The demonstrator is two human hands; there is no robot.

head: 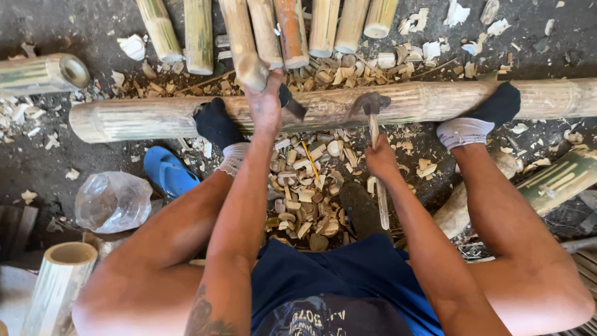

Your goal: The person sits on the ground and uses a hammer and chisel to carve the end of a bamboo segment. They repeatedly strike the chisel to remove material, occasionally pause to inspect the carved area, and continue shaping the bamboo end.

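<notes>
I sit with both feet in dark socks on a long bamboo pole (149,118) that lies across the ground. My left hand (265,106) is closed round the end of a shorter bamboo piece (244,46) that slants up from the pole. A dark blade-like part (293,107) sticks out beside that hand. My right hand (380,159) grips the wooden handle of a small hatchet-like tool (371,102), and its dark metal head rests against the pole. Between my legs lies a heap of bamboo chips (305,199).
A row of cut bamboo sections (323,25) lies beyond the pole. More bamboo sections lie at the left (43,73), the bottom left (59,286) and the right (559,180). A blue sandal (168,171) and a crumpled clear plastic bottle (112,202) lie by my left leg.
</notes>
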